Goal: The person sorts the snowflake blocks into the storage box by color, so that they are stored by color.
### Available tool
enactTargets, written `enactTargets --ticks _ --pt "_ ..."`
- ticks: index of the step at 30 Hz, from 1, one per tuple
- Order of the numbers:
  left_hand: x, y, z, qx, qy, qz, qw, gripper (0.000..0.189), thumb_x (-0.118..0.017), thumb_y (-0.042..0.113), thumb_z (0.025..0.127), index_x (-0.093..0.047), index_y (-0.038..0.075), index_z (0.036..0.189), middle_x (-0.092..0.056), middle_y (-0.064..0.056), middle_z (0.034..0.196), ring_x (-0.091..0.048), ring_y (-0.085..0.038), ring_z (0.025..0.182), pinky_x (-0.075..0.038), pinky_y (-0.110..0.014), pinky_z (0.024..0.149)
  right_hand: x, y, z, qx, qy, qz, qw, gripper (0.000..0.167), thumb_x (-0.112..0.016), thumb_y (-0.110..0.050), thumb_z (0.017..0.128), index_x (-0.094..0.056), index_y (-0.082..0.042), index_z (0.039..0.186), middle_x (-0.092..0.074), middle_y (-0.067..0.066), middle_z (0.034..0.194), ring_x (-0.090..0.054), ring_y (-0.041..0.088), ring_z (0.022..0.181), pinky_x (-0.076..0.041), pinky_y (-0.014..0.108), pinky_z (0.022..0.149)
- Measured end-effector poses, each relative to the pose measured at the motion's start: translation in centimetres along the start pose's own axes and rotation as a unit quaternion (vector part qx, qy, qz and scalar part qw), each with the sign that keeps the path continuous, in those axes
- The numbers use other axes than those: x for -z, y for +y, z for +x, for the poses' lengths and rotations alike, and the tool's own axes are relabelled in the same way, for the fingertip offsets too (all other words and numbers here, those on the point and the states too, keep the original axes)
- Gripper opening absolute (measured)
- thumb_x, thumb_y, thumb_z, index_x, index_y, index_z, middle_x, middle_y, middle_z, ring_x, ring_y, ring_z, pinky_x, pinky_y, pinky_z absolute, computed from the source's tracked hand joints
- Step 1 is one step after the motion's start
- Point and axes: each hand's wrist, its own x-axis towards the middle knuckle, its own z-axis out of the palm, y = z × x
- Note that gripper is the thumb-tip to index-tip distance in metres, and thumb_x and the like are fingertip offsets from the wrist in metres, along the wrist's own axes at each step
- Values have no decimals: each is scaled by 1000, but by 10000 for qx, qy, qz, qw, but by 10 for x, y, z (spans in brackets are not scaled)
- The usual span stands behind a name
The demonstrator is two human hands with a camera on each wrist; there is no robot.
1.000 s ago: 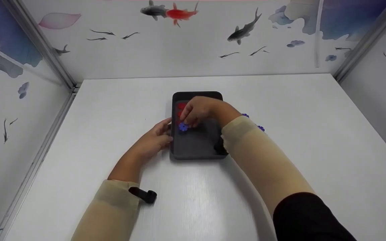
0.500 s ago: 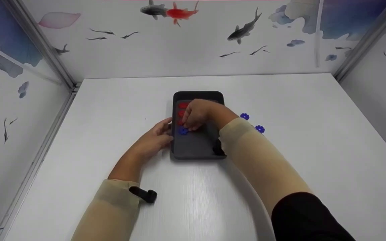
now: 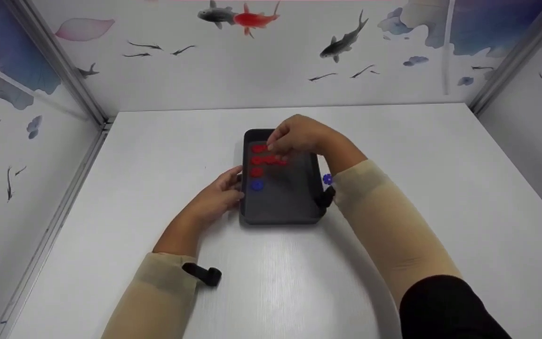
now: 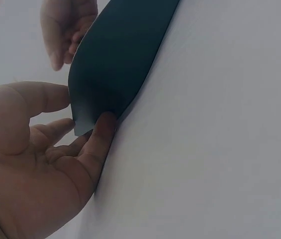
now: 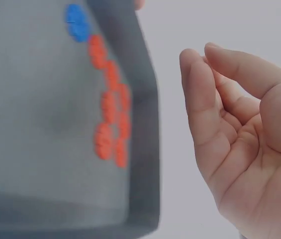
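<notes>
A dark grey rectangular tray (image 3: 282, 214) lies mid-table, holding several red flower-shaped plastic pieces (image 3: 257, 160) at its upper left. Below them, along the left wall, lies a blue flower-shaped piece (image 3: 257, 184). My left hand (image 3: 217, 197) touches the tray's left side, and the left wrist view shows its fingertips (image 4: 105, 124) on the tray's outer wall. Over the tray's upper right is my right hand (image 3: 299, 135), covering part of it. In the right wrist view this hand's thumb and index tips (image 5: 217, 52) come close together with nothing between them.
Another blue flower-shaped piece (image 3: 327, 179) lies on the white table (image 3: 271, 278), just right of the tray and partly behind the right sleeve. White printed panels (image 3: 275, 70) enclose the table at the back and sides.
The right hand set the blue piece in the tray below the red ones, let go, and moved up and right. The left hand stayed at the tray's side.
</notes>
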Motion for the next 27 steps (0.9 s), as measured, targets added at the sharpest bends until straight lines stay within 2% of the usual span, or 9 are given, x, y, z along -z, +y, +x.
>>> enactTargets --ticks 5,10,16,22,27 --pt "1 0 0 -46 -75 94 9999 76 -55 7 104 -25 25 171 -32 -3 176 -38 -22 160 -41 -48 126 23 14 -37 190 477 467 9976 22 -77 -25 100 -78 -12 116 -78 13 111 -78 23 95 -66 39 91" --pt "3 0 -1 -144 -151 276 9994 77 -56 7 105 -23 22 172 -32 -2 176 -39 -24 160 -43 -48 126 37 42 -66 61 981 923 9909 24 -76 -25 101 -77 -10 119 -76 10 109 -77 22 93 -66 34 87" --pt "4 -2 0 -214 -165 297 9992 76 -57 6 105 -24 19 172 -30 -2 177 -40 -25 160 -44 -48 125 52 77 -91 -88 1288 1167 9847 28 -77 -24 100 -74 -7 123 -76 5 105 -76 20 94 -65 30 87" --pt "5 -2 0 -210 -112 281 9993 75 -58 7 105 -26 20 171 -30 0 177 -42 -23 159 -44 -46 125 64 113 -95 -353 1518 1556 9755 39 -79 -28 98 -71 -6 129 -74 2 107 -71 16 93 -63 26 87" --pt "5 -2 0 -211 -140 225 9994 74 -57 6 105 -25 18 171 -30 -2 177 -41 -24 159 -43 -47 126 66 137 -88 -617 1708 1592 9704 47 -77 -31 100 -66 -6 138 -71 8 128 -69 17 105 -62 25 92"
